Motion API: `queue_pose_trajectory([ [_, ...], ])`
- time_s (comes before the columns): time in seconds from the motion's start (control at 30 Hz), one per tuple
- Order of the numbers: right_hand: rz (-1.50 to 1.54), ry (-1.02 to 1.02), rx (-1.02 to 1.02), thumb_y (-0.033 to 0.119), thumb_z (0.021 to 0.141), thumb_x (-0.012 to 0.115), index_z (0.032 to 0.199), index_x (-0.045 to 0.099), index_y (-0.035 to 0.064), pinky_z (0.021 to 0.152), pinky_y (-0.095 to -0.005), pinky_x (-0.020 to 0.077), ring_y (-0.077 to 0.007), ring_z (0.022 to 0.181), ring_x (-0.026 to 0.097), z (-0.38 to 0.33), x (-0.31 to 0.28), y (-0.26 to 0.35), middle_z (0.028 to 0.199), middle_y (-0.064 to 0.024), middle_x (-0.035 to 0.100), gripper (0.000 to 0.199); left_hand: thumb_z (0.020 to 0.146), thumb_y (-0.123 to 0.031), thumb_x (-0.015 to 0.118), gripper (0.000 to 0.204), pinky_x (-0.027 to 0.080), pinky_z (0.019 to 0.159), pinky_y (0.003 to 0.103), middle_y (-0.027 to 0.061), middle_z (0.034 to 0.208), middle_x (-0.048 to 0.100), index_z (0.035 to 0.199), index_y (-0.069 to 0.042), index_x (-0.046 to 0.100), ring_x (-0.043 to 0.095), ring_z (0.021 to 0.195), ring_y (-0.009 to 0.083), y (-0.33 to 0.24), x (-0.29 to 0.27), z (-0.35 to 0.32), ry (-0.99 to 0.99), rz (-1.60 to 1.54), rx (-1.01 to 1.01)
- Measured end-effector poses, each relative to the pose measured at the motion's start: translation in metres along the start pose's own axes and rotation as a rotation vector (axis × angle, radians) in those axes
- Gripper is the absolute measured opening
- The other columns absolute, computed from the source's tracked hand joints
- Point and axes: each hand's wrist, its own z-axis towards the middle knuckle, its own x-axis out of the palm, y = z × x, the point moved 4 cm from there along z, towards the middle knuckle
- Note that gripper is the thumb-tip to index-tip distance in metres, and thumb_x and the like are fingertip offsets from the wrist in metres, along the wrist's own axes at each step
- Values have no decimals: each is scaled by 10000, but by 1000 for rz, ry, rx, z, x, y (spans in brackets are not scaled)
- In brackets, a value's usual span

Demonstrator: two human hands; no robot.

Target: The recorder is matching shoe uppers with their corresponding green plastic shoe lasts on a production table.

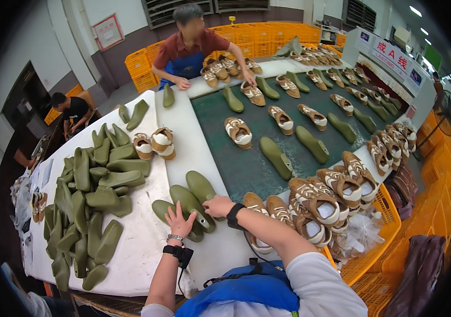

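Three green shoe lasts lie side by side on the white ledge before me. My left hand (181,223), fingers spread, rests over the heel ends of the left last (162,210) and the middle last (183,196). My right hand (218,206) is closed round the heel end of the right last (198,182); its fingertips are partly hidden. To the left, a large heap of green lasts (102,196) lies on a white-covered table (146,240). On the right, brown-and-white sneakers (315,201) crowd together near my right forearm.
A green conveyor belt (209,129) carries rows of sneakers and lasts. Across it, a co-worker (186,45) in a blue apron touches a sneaker (253,93). Orange crates (389,214) stand on the right, one with a clear plastic bag (360,232). Another person (72,113) sits far left.
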Motion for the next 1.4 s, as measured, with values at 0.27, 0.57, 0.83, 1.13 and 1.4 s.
queue_pose_trajectory([
  [0.27, 40, -211, 95, 155, 759, 484, 1061, 552, 165, 704, -412, 485, -300, 841, 613, 4, -38, -23, 879, -144, 634, 310, 668, -566, 633, 643, 284, 923, 618, 137, 1399, 235, 1227, -291, 477, 139, 1279, 428, -24, -8, -9, -37, 233, 54],
  [0.57, -48, -168, 354, 116, 741, 503, 987, 576, 171, 761, -384, 465, -279, 906, 595, 13, -33, -133, 905, -111, 624, 263, 664, -564, 641, 632, 321, 889, 605, 149, 1331, 336, 1209, -282, 488, 236, 1223, 434, -23, -3, -13, -78, 272, 147],
  [0.83, -81, -94, 231, 125, 756, 529, 964, 596, 137, 744, -388, 487, -280, 898, 610, 24, -35, -130, 931, -116, 632, 219, 663, -547, 654, 628, 329, 899, 568, 145, 1293, 377, 1198, -263, 490, 275, 1197, 436, -28, -8, -11, -87, 260, 150],
  [1.13, -22, -128, 135, 147, 766, 496, 930, 617, 129, 737, -395, 485, -284, 864, 614, 22, -33, -105, 894, -129, 634, 205, 658, -521, 669, 626, 332, 918, 530, 170, 1254, 415, 1188, -238, 496, 311, 1159, 448, -29, -8, -9, -108, 264, 200],
  [1.4, 16, 137, 113, 170, 741, 534, 1124, 534, 150, 768, -397, 472, -302, 937, 588, 38, -34, -120, 988, -152, 614, 384, 670, -457, 688, 612, 312, 938, 506, 203, 1191, 461, 1180, -175, 504, 356, 1096, 456, -30, -11, -6, -105, 227, 239],
])
